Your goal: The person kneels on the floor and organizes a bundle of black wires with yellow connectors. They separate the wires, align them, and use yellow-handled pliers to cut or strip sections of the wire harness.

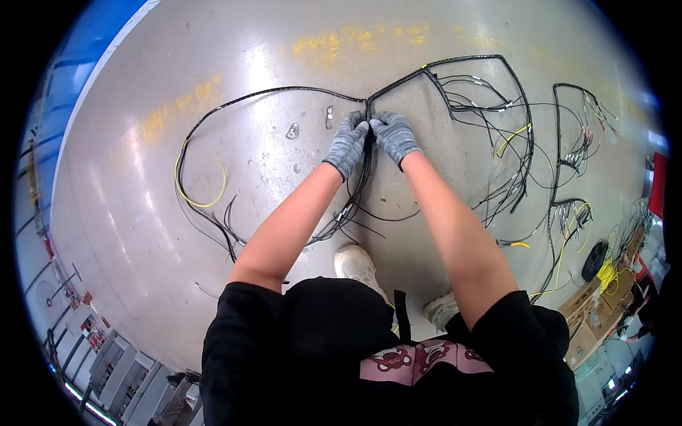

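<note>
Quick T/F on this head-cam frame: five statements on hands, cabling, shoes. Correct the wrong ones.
1. The left hand and right hand both wear grey fabric gloves. True.
2. The hands hold widely separated parts of the long black taped cable harness. False: they are close together on one bundle, just below a branching point in the picture.
3. A bright yellow wire coil lies at the right, beside a round black cable coil. True.
4. The person's shoes are solid black. False: they are off-white.
5. Another black cable run with thin branching wires lies right of the held harness. True.
</note>
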The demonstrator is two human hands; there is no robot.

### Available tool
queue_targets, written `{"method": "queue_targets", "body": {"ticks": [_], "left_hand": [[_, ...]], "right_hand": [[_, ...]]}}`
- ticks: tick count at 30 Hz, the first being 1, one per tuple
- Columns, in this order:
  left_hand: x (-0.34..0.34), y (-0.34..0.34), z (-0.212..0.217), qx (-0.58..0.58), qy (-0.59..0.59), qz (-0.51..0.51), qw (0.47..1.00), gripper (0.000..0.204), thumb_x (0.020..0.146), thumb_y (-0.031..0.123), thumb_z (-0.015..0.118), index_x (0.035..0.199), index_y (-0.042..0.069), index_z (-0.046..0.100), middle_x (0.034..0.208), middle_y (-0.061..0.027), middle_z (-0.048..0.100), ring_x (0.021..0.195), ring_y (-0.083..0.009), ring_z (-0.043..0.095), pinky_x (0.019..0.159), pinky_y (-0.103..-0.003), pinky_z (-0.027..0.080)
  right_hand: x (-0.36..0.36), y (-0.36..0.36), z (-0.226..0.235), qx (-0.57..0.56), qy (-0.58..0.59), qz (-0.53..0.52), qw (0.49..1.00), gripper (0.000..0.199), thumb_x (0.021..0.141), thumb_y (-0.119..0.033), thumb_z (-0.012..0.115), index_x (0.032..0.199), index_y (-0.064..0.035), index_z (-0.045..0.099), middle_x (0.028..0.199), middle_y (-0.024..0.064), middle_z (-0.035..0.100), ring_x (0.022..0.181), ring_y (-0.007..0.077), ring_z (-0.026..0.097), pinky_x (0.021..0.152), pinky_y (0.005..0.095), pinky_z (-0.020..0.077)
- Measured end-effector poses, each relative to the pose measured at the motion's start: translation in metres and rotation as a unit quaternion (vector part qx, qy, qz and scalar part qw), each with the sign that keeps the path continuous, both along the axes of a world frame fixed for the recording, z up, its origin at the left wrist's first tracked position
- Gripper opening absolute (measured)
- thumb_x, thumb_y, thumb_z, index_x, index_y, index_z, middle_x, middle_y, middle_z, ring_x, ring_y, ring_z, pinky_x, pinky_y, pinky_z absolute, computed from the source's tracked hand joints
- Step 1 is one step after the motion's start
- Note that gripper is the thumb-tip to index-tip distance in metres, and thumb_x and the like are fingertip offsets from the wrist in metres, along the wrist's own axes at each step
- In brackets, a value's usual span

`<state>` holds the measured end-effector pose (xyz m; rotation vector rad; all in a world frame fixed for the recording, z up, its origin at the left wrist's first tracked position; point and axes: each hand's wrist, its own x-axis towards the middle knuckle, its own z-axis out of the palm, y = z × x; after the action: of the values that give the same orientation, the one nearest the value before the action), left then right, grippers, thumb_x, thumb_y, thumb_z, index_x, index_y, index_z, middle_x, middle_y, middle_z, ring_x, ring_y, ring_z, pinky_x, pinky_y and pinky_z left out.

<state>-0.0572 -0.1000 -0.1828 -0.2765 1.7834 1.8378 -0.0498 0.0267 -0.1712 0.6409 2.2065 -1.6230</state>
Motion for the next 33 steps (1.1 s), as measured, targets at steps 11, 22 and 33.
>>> {"method": "queue_targets", "body": {"ticks": [11,22,33], "left_hand": [[0.023,0.010,0.053,-0.010,-0.145,0.023,0.989,0.022,0.084,0.021,0.053,0.101,0.008,0.056,0.074,0.0017,0.058,0.056,-0.0047,0.049,0.043,-0.018,0.038],[0.016,-0.013,0.043,0.066,-0.194,0.030,0.978,0.006,0.086,0.010,0.051,0.084,0.005,0.054,0.057,0.0015,0.046,0.042,-0.0046,0.036,0.034,-0.017,0.026],[0.022,0.003,0.056,0.054,-0.146,0.111,0.981,0.009,0.085,0.017,0.055,0.078,0.012,0.053,0.058,0.0031,0.048,0.038,-0.0044,0.032,0.033,-0.018,0.022]], "right_hand": [[0.029,-0.010,-0.005,0.244,0.080,0.157,0.954,0.030,0.077,-0.030,0.046,0.077,-0.0068,0.065,0.082,0.0200,0.061,0.079,0.0355,0.058,0.072,0.0430,0.0463],[0.037,-0.010,0.043,0.032,0.017,-0.031,0.999,0.006,0.071,-0.005,0.054,0.076,-0.0040,0.053,0.060,0.0108,0.056,0.050,0.0223,0.053,0.050,0.0341,0.0446],[0.014,-0.010,0.028,-0.017,0.039,0.044,0.998,0.006,0.072,-0.010,0.055,0.075,-0.0049,0.054,0.057,0.0097,0.055,0.044,0.0194,0.052,0.041,0.0337,0.0420]]}}
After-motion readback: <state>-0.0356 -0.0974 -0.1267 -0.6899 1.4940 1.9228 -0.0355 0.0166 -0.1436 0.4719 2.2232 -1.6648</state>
